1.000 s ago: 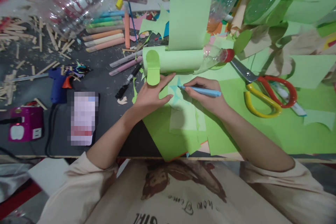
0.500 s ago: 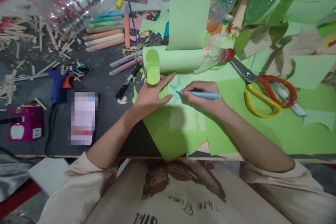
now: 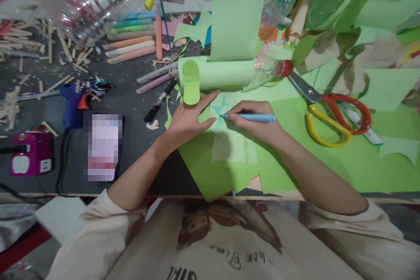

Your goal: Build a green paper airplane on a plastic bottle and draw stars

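My left hand (image 3: pixel 187 120) lies flat, fingers stretched, pressing on a pale green paper piece (image 3: pixel 229 146) that lies on larger green sheets (image 3: pixel 295 157). A light blue star shape (image 3: pixel 220 109) shows on the paper between my hands. My right hand (image 3: pixel 257 122) is closed round a light blue pen (image 3: pixel 251 117), its tip touching the star's right edge. Just beyond my hands lies a plastic bottle wrapped in green paper (image 3: pixel 223 74), with a red cap (image 3: pixel 285 68) pointing right.
Red and yellow scissors (image 3: pixel 331 116) lie to the right on the green paper. Left of my hands are a black marker (image 3: pixel 159 103), a blue glue gun (image 3: pixel 74 105), a phone (image 3: pixel 103 146), a magenta box (image 3: pixel 31 155), pastel markers (image 3: pixel 131 46), wooden sticks (image 3: pixel 49 48) and clear bottles (image 3: pixel 95 0).
The pen tip has moved down a little along the star's right side. My left hand has stayed pressed on the paper.
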Tool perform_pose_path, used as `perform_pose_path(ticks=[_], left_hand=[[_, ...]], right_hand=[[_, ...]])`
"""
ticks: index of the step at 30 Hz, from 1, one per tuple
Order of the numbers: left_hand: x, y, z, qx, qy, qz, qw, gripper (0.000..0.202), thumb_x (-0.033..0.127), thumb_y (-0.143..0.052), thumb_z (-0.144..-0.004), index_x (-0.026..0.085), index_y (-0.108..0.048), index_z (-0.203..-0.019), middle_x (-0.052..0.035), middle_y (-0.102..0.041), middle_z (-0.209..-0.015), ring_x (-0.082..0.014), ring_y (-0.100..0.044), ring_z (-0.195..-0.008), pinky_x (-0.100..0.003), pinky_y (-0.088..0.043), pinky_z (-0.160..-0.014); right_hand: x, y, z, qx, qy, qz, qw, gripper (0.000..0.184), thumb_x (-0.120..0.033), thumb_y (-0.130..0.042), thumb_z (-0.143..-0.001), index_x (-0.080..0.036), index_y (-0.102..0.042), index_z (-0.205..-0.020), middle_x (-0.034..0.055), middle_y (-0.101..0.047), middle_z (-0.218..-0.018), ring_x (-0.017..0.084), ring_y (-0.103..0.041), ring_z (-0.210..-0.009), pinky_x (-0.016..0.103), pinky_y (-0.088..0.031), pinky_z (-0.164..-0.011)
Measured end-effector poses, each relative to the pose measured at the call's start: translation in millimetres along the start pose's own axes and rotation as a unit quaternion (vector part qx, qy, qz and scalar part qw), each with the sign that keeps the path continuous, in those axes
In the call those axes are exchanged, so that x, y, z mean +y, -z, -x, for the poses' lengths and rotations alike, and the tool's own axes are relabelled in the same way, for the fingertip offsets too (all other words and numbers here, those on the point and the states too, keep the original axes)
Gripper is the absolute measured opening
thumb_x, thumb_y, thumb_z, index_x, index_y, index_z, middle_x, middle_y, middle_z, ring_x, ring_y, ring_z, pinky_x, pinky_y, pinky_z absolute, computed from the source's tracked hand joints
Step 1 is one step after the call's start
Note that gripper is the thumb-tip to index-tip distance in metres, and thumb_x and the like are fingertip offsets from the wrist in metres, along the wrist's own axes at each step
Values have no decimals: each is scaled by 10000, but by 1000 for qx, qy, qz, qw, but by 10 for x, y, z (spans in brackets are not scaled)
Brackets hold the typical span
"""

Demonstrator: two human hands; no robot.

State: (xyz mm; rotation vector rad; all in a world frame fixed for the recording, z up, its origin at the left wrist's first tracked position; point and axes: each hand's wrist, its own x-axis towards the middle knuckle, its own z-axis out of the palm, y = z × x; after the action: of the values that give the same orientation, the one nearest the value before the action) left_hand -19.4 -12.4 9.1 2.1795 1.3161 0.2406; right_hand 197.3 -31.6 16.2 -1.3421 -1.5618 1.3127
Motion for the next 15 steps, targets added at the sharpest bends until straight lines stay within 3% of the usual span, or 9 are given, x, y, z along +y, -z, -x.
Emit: perform_pose_path(ticks=[15], left_hand=[[18, 16, 3, -11, 7, -4, 1000, 645, 387, -555, -923, 260, -409, -1537, -92, -573, -1403, -320, -583, -1250, -354, -502, -991]], right_hand=[[-47, 36, -27, -27, -7, 20, 999, 138, -199, -633, -711, -213, -644, -574, 3, -657, -575, 153, -545, -546, 290, -412, -527]])
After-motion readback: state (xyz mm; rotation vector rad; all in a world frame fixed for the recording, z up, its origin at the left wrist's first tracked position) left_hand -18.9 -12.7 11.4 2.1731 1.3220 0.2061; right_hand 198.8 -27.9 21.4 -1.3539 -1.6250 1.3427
